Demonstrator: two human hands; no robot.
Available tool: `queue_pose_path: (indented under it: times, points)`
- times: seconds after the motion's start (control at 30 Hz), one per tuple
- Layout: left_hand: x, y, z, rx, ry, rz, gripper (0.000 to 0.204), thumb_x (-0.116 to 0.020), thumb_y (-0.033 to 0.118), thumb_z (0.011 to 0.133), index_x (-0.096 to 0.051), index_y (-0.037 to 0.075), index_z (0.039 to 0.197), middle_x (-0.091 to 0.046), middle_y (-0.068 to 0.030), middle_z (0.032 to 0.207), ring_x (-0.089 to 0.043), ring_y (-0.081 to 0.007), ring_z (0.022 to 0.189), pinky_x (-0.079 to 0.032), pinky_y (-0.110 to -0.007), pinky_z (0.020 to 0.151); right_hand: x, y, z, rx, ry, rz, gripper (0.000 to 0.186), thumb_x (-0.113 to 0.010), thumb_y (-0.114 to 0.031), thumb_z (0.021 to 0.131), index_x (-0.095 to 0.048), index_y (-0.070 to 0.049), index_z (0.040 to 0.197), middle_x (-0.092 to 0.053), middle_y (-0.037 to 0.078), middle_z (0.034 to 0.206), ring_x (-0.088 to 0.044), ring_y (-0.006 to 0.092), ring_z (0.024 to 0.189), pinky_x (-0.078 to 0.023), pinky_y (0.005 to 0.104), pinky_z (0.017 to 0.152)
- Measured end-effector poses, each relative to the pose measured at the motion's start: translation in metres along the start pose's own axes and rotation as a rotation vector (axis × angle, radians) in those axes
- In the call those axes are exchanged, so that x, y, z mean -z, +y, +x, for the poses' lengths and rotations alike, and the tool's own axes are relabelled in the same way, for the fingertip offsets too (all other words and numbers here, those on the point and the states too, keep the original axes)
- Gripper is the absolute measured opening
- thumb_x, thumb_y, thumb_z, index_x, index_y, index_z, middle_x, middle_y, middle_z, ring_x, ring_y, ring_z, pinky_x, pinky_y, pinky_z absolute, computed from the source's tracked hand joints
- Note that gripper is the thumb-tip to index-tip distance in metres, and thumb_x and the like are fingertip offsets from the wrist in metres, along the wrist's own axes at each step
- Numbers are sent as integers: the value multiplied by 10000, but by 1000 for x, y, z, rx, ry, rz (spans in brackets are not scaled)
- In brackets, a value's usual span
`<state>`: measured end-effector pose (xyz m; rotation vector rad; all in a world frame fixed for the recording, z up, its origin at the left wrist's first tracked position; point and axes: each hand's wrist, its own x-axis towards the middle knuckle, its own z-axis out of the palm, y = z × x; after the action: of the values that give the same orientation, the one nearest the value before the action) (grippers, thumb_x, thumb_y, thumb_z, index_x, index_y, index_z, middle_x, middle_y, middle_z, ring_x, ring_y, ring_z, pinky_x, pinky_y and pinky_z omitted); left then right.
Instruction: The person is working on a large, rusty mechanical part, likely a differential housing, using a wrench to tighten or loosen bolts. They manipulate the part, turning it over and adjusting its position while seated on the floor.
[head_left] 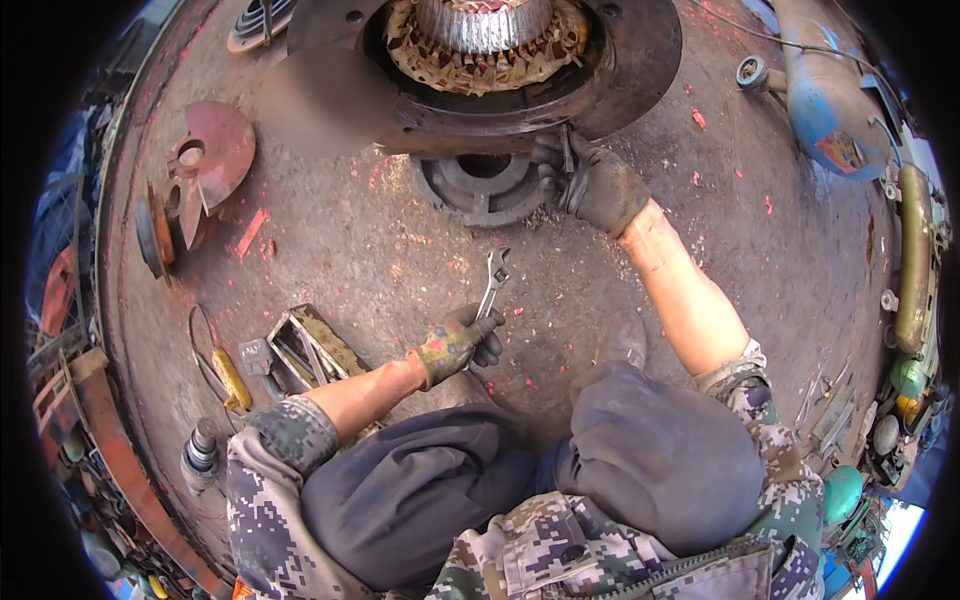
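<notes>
My left hand (462,345) is closed round an adjustable wrench (492,278), its jaw pointing up over the rusty floor. My right hand (598,185), in a dark glove, reaches up to the lower rim of a large dark steel flange (640,70), its fingers bent round a small dark piece I cannot make out. Within the flange sit copper-coloured windings (455,80) and a ridged metal core (485,25). A dark cast ring with a central hole (450,200) lies under the flange's lower edge, beside my right hand.
Red fan-shaped plates (210,150) and a rusty disc (153,230) stand at left. An open toolbox (340,345), yellow-handled tool (232,380) and cylindrical tool (200,450) lie lower left. A blue-marked cylinder (815,105) is upper right; loose tools (830,420) lie lower right.
</notes>
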<state>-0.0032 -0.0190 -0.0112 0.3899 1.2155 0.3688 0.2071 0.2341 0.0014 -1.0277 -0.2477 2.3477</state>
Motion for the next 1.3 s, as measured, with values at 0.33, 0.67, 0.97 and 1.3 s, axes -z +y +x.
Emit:
queue_pose_path:
  times: [0.33, 0.67, 0.97, 1.3]
  points:
    - [-1, -8, 4, -116, -79, 118, 261, -629, 222, 1048, -671, 41, 1231, -700, -4, 971, -596, -77, 746, -507, -249, 669, 22, 1, 18, 17, -39, -116, 361, -539, -369, 1078, -671, -51, 1186, -727, 28, 994, -651, 149, 785, -555, 299, 740]
    - [-12, 15, -11, -9, 13, 174, 288, -713, 372, 978, -729, 91, 1040, -654, 30, 792, -500, -55, 632, -398, -253, 555, 26, -3, 22, 55, 60, -450, 324, -568, -388, 1065, -675, -92, 1139, -705, -4, 943, -634, 131, 785, -493, 292, 653]
    - [-17, 17, -13, -12, 24, 298, 336, -693, 441, 997, -728, 117, 1076, -584, 42, 702, -472, -44, 595, -342, -240, 527, 21, -3, 4, -99, -168, 30, 319, -578, -313, 1068, -667, -47, 1219, -745, 48, 1093, -705, 184, 909, -574, 351, 803]
    - [-21, 10, -10, -71, 36, 294, 387, -683, 470, 999, -725, 91, 1062, -591, 32, 712, -472, -49, 584, -365, -248, 533, 33, 8, 2, 33, -10, -202, 233, -679, -248, 1018, -674, -59, 1154, -726, 11, 958, -648, 121, 825, -543, 291, 721]
